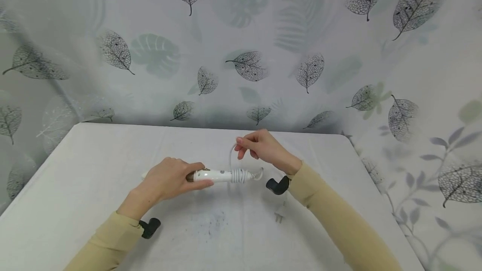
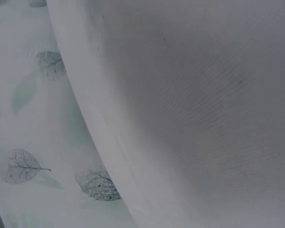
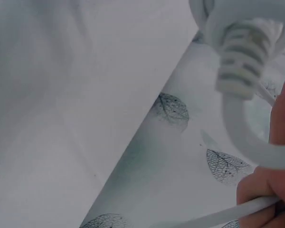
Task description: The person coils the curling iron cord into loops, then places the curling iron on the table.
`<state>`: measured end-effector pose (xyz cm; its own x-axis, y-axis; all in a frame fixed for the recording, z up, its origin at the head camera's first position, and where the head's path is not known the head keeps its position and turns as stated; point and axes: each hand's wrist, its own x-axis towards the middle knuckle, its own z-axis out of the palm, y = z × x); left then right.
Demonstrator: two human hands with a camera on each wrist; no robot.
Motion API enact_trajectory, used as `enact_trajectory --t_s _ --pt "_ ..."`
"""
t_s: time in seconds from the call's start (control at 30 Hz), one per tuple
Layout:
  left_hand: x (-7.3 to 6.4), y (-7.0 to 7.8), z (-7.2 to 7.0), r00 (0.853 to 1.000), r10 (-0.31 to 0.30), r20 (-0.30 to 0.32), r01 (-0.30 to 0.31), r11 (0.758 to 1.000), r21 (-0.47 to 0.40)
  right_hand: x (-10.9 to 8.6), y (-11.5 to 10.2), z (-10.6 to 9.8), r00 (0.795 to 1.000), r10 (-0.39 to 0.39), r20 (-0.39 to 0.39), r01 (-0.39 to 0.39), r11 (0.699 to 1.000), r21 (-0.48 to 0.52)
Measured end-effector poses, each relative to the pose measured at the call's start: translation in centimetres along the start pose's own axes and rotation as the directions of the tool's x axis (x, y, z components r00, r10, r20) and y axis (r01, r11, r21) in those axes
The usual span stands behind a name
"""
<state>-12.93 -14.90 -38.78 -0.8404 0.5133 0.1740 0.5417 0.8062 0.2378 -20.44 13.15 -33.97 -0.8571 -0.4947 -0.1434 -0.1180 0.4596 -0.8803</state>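
Observation:
My left hand [image 1: 167, 179] grips a white curling iron [image 1: 214, 175], which lies crosswise above the table with its cord end to the right. White cord [image 1: 238, 175] is wound in several turns round that end of the handle. Up and to the right, my right hand [image 1: 261, 147] pinches a stretch of the cord that rises from the coils. In the right wrist view the ribbed cord sleeve [image 3: 242, 61] looms close, and the cord passes between the curled fingers [image 3: 259, 190]. A blurred two-pin plug [image 1: 278, 217] shows below the right wrist. The left wrist view shows no curling iron.
A white cloth covers the table [image 1: 94, 158], with faint dark smudges near the front middle. Behind it hangs a leaf-patterned curtain [image 1: 226, 53], which continues along the right side. Black wrist cameras [image 1: 278, 185] sit on both wrists.

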Motion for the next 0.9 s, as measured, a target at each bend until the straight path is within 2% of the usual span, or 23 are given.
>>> enact_trajectory --t_s 0.17,0.43,0.67,0.83,0.9 --pt "-0.1 -0.1 0.1 1.000 -0.018 0.007 0.018 1.000 -0.017 -1.7 -1.2 0.1 0.996 -0.059 0.067 0.058 0.998 0.020" --pt "0.2 -0.3 0.1 0.999 -0.042 0.028 0.042 0.999 -0.009 -4.3 -2.0 0.9 0.980 -0.164 0.114 0.165 0.986 -0.001" --pt "0.3 -0.5 0.0 0.998 -0.051 0.025 0.051 0.999 0.012 -5.5 -1.6 2.3 0.950 -0.260 0.170 0.279 0.956 -0.095" --pt "0.4 -0.5 0.3 0.998 -0.055 0.026 0.055 0.998 -0.002 -5.9 -0.9 3.0 0.936 -0.303 0.179 0.321 0.943 -0.087" --pt "0.3 -0.5 0.3 0.996 -0.084 0.022 0.084 0.996 -0.010 -6.1 -0.6 3.3 0.932 -0.315 0.180 0.332 0.941 -0.069"
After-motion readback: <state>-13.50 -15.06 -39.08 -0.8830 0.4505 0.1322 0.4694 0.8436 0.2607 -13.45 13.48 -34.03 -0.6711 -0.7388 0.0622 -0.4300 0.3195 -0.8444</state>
